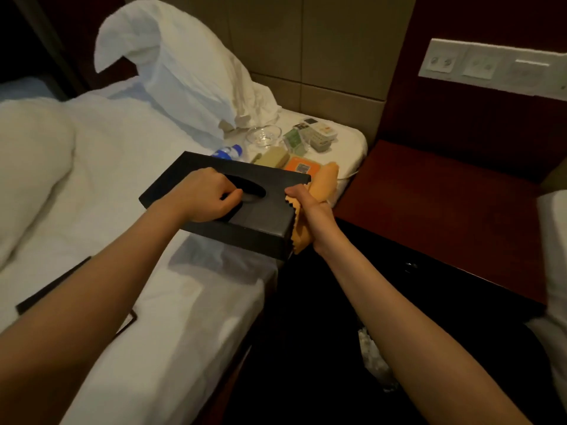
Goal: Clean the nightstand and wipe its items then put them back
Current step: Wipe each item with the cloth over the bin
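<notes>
Right now the black tissue box (270,217) is being wiped. It is held up in the air over the edge of the bed (122,185), not on the nightstand (429,210). It is gripped by the left hand (204,194), with the fingers curled into the oval hole on top. The orange cloth (325,182) is bunched up and squeezed tight in the right hand (306,200). The cloth is pressed against the short end of the box, close beside the left hand's grip.

So the wiping step seems to be in hand, and the putting back is not yet done. Next, the box probably has to be turned so that its other sides can be reached by the cloth. The hold through the hole should be kept firm, since the box is carried by one hand only. After that, the box can be taken to the right of the grip and set down flat on the dark wooden top.

One box, one cloth and two hands are counted. Just past the grip, more things are laid on the bed:
- one water bottle (228,152)
- one glass bowl (264,135)
- one white remote (320,131)
- one green packet (293,139)
- one beige thing (271,155), too blurred to name
- one orange card (299,167)

One pillow (171,65) is propped up behind them.
</notes>
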Demonstrator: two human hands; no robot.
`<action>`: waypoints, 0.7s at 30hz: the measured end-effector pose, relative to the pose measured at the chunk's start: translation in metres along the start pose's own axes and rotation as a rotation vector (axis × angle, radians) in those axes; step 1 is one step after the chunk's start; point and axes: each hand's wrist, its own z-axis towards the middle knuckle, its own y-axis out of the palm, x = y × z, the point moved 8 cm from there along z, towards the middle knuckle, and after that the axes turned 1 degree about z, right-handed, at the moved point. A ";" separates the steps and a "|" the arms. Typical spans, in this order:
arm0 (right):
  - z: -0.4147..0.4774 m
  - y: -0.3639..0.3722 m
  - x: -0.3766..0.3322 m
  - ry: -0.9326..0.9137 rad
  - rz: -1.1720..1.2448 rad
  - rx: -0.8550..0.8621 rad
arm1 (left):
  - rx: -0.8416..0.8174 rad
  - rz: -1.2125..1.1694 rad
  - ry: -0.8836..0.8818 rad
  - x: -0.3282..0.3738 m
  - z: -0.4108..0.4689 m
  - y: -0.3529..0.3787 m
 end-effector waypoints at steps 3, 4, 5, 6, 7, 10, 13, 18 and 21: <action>-0.006 0.023 0.018 -0.003 0.007 0.023 | -0.054 0.006 -0.101 -0.020 -0.019 0.003; -0.009 0.030 0.023 -0.005 0.014 0.033 | -0.076 0.001 -0.130 -0.026 -0.025 0.005; -0.013 0.036 0.029 -0.003 0.029 0.036 | -0.090 -0.001 -0.154 -0.032 -0.030 0.006; -0.017 0.042 0.035 0.007 0.037 0.034 | -0.100 0.000 -0.176 -0.039 -0.035 0.007; -0.021 0.047 0.041 0.028 0.043 0.031 | -0.112 0.000 -0.200 -0.046 -0.040 0.010; -0.030 0.063 0.061 0.098 0.021 0.019 | -0.170 0.016 -0.260 -0.064 -0.054 0.021; -0.037 0.077 0.078 0.153 -0.005 0.021 | -0.215 0.038 -0.307 -0.077 -0.067 0.033; -0.037 0.087 0.107 0.241 -0.013 0.043 | -0.258 0.027 -0.375 -0.091 -0.085 0.051; -0.040 0.090 0.119 0.294 0.001 0.037 | -0.250 0.096 -0.321 -0.087 -0.087 0.056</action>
